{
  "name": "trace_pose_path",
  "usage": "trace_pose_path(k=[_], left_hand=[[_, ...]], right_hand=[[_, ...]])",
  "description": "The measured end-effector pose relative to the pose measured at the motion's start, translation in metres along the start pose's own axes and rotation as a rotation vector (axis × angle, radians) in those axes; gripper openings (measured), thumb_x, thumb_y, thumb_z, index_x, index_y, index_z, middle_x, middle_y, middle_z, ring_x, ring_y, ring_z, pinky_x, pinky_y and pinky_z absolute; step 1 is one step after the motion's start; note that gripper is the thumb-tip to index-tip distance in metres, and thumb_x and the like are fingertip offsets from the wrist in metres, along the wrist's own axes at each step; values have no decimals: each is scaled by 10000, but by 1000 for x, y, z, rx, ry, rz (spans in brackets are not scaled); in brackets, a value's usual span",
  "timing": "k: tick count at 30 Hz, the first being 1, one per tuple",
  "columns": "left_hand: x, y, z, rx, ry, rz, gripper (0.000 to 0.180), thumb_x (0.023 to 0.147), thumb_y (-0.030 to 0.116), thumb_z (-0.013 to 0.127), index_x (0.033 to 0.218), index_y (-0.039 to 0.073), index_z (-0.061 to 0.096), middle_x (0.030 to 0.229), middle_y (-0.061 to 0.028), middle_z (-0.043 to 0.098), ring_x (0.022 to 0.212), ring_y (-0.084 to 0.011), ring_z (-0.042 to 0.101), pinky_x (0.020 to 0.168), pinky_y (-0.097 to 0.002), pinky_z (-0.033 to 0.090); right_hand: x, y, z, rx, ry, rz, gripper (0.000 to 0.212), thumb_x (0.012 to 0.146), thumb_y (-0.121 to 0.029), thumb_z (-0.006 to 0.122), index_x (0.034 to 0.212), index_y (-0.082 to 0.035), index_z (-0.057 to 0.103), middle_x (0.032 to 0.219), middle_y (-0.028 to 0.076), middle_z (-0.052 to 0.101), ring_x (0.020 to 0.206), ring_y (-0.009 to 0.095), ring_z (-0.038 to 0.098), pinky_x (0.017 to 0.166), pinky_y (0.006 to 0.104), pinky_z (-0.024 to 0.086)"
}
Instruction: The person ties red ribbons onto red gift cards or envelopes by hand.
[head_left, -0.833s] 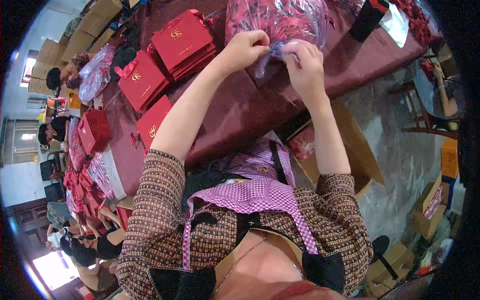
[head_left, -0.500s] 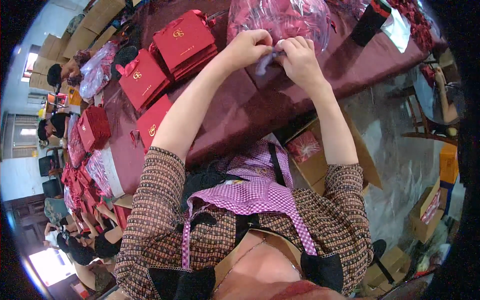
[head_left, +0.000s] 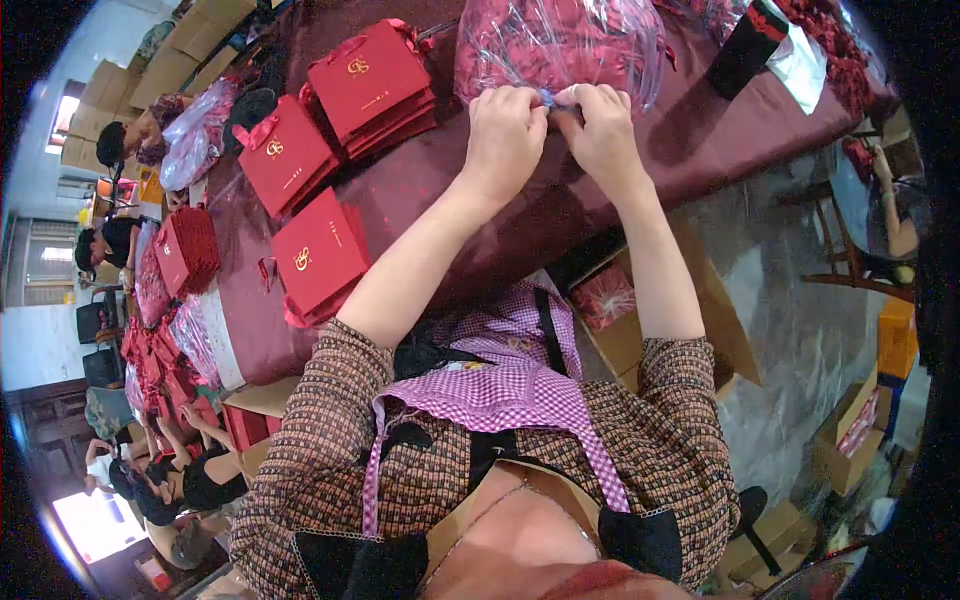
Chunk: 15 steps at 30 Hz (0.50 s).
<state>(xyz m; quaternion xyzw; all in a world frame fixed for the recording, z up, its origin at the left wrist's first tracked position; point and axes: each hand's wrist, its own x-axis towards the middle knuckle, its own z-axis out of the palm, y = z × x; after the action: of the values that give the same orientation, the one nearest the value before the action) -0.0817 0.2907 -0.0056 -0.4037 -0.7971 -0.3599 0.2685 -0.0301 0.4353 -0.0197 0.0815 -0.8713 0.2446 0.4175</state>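
At the far edge of the view, a clear plastic bag point(head_left: 560, 45) packed with red items rests on the table under a dark red cloth point(head_left: 450, 270). My left hand point(head_left: 505, 135) and my right hand point(head_left: 602, 135) meet at its near end. Both hands are closed, fingers pinching the gathered bluish plastic between them. Only a small piece of that gathered part shows between my fingertips; the rest is covered. To the left of my left hand lie stacks of red paper bags point(head_left: 372, 85) with gold print and ribbon.
A dark cylinder point(head_left: 740, 50) and a white plastic piece point(head_left: 798, 70) lie at the table's far right. Below the table edge stands an open cardboard box point(head_left: 715, 310). A wooden chair point(head_left: 850, 240) is at the right. Several people work along the left side.
My left hand has turned and come down, with its forearm now lower and further right. The loose plastic tail that hung below my fingers no longer shows. My right hand has shifted slightly.
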Motion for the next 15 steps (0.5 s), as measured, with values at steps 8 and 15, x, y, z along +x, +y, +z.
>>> trace_pose_path(k=[8, 15], left_hand=[[-5, -9, 11, -95, 22, 16, 138, 775, 36, 600, 908, 0, 590, 882, -154, 610, 855, -344, 570, 781, -432, 439], [-4, -21, 19, -121, 16, 73, 154, 732, 36, 592, 876, -5, 557, 837, -164, 588, 838, -353, 563, 768, -437, 439]], right_hand=[[-11, -7, 13, 102, 152, 67, 141, 726, -55, 697, 835, -82, 612, 796, 42, 645, 772, 250, 587, 741, 372, 399], [-14, -6, 9, 248, 144, 156, 92, 765, -34, 672, 844, -75, 647, 808, 58, 656, 788, 241, 603, 767, 353, 420]])
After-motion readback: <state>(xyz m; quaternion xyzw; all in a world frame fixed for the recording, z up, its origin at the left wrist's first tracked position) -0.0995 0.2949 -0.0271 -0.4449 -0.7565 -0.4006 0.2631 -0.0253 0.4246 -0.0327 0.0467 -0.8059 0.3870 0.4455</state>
